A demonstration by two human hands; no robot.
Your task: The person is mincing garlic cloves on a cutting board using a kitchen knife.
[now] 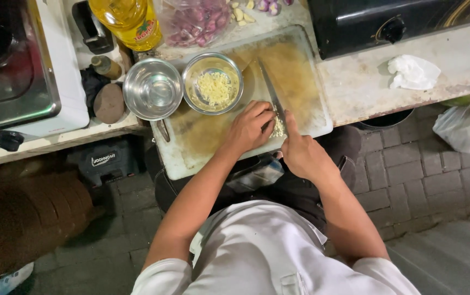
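Head view, from the left: an empty steel bowl (pixel 152 89) sits at the cutting board's (pixel 202 145) far left corner, and beside it a second steel bowl (pixel 212 83) already holds minced garlic. Your left hand (pixel 250 128) curls its fingers down onto the small garlic pile (pixel 277 129) near the board's front edge. Your right hand (pixel 302 154) grips the knife (pixel 271 94), blade against the pile. One batch looks done; this pile seems partly chopped, and whole cloves (pixel 240 15) wait on the bench's far edge.
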